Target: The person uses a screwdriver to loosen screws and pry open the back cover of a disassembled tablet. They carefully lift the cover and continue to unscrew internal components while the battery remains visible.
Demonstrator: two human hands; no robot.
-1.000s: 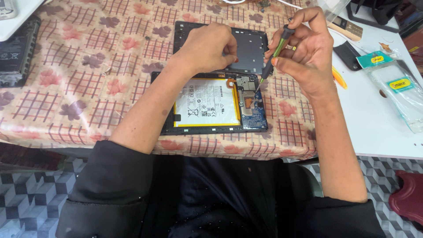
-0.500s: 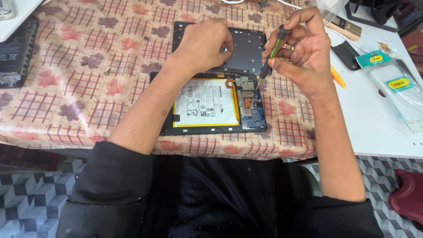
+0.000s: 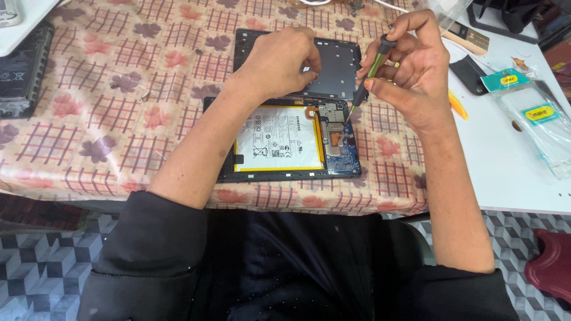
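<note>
An opened tablet (image 3: 285,172) lies on the floral tablecloth, showing a white battery with a yellow border (image 3: 276,139) and a blue circuit board (image 3: 339,142). Its dark back cover (image 3: 336,68) lies just beyond it. My left hand (image 3: 279,59) rests with curled fingers on the back cover at the tablet's top edge. My right hand (image 3: 410,65) grips a green-and-black screwdriver (image 3: 369,74), its tip pointing down at the board's upper right corner.
A pink floral tablecloth (image 3: 119,107) covers the table. A dark flat device (image 3: 24,68) lies at the far left. On the white surface to the right are plastic packets (image 3: 535,119), a brush (image 3: 470,38) and a dark phone-like item (image 3: 467,74).
My left hand has slid slightly up onto the back cover. My right hand with the screwdriver has stayed almost in place over the board's corner.
</note>
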